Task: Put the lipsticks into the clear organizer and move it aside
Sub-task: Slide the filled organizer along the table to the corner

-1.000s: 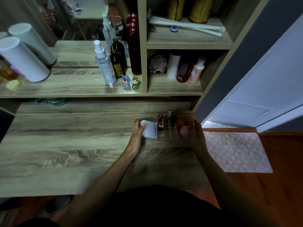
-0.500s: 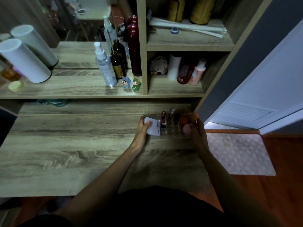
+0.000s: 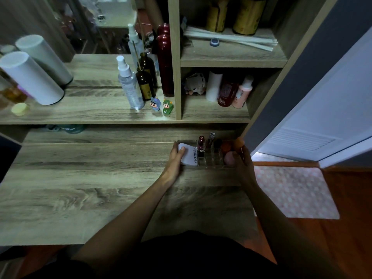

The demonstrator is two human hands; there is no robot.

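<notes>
The clear organizer (image 3: 213, 160) sits on the wooden desk (image 3: 84, 184) at its far right, close to the back ledge. Lipsticks stand upright in its slots: a dark red one (image 3: 201, 144) and a silver-capped one (image 3: 211, 138), with several round pink and orange sponges beside them. A white compact (image 3: 189, 154) lies in its left part. My left hand (image 3: 174, 164) grips the organizer's left end, thumb on the compact. My right hand (image 3: 242, 165) holds the right end.
Behind, a shelf (image 3: 90, 113) carries a spray bottle (image 3: 129, 85), a brown bottle (image 3: 145, 83), a tall red bottle (image 3: 165, 63), two small figurines (image 3: 162, 106) and a white cylinder (image 3: 30, 77). Right cubby holds bottles (image 3: 227, 91). A polka-dot mat (image 3: 291, 190) lies on the floor at right.
Both hands have slid the organizer away from me and slightly right, toward the desk's back right corner.
</notes>
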